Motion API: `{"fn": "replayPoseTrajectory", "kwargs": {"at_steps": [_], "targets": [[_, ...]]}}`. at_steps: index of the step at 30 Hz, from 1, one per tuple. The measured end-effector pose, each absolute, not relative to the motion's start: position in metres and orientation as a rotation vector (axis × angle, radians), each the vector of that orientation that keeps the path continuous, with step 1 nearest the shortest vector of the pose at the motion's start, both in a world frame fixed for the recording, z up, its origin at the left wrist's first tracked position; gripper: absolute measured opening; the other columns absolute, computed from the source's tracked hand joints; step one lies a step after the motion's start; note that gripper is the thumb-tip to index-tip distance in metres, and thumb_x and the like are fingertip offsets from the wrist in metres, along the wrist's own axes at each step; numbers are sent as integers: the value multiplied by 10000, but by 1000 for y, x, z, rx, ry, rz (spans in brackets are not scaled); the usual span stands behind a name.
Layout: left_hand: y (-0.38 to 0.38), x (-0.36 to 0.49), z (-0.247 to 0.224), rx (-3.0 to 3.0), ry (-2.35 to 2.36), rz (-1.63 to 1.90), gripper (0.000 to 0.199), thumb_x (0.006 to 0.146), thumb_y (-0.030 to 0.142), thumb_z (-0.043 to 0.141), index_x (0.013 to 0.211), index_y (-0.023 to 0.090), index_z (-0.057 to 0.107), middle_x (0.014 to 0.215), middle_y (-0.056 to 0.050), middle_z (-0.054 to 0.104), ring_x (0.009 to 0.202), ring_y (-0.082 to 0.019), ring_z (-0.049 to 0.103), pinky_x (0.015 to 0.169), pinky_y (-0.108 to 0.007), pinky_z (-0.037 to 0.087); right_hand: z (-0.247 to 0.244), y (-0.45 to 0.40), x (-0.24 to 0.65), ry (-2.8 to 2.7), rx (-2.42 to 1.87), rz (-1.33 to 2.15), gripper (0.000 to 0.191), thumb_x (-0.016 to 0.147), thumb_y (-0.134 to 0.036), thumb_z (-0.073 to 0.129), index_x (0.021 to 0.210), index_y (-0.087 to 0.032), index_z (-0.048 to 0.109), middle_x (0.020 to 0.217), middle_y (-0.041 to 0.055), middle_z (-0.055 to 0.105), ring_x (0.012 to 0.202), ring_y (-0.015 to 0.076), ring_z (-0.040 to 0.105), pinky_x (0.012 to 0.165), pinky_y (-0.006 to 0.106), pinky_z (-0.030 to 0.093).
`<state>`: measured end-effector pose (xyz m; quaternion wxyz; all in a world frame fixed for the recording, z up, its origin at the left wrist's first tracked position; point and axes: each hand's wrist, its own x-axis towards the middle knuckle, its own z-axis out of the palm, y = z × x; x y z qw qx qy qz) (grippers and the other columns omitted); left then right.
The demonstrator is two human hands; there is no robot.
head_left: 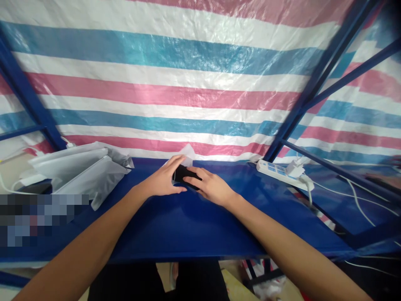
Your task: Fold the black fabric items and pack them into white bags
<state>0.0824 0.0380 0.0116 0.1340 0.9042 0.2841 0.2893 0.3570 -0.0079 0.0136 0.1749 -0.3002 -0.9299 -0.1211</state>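
Observation:
A small black object point(181, 172), its exact kind hidden by my fingers, is between my two hands above the blue table. My right hand point(214, 187) grips it from the right, fingers bent over its top. On its left side, my left hand point(163, 179) curves round a thin translucent plastic bag point(188, 151), with the thumb stretched apart below. Part of the bag sticks up behind my left fingertips. How far the black object sits inside the plastic, I cannot make out.
Grey-white plastic packages point(84, 167) lie on the left of the blue table point(188, 234). A white power strip point(278, 173) with plugs and cables is at the right rear. Blue metal posts point(300, 104) and a striped tarp point(175, 96) stand behind.

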Motion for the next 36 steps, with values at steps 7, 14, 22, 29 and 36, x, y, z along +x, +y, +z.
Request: {"fn": "replayPoseTrajectory", "kwargs": {"at_steps": [7,14,22,29,36], "targets": [[50,69,4,2486,814,833,1142,760,544,965,1687,333,331,1775,-166,354,1607,-387,440,1281,-566,443,4,3,369,-2578,-910,-274,702,941,-68,720,1582,-301,552,1651,162,500,1450,349,594,1130,552,608],[66,43,0,2618,1014,550,1137,794,268,798,1779,324,233,1833,-92,277,1633,-376,404,1280,-482,455,1,3,364,-2497,-1113,-261,681,939,-33,692,1557,-292,573,1647,168,498,1434,352,615,1123,545,617],[85,50,-28,2771,927,645,813,1003,177,516,1776,270,280,1806,-72,350,1664,-308,353,1372,-531,308,-4,5,358,-2399,-1117,-138,711,922,-31,700,1563,-303,560,1641,157,499,1417,328,634,1156,530,589],[84,68,-27,2780,774,837,785,1086,441,611,1774,315,256,1808,-91,345,1649,-323,383,1342,-553,355,-5,5,354,-2191,-868,122,568,949,-138,726,1475,-322,614,1531,85,638,1375,266,675,1138,449,592],[62,74,-1,2666,833,941,789,912,566,832,1617,332,568,1572,-74,662,1402,-330,666,1198,-466,532,-4,12,360,-2031,-832,348,541,931,-319,839,1416,-271,603,1393,116,731,1220,286,744,1026,461,624]]}}
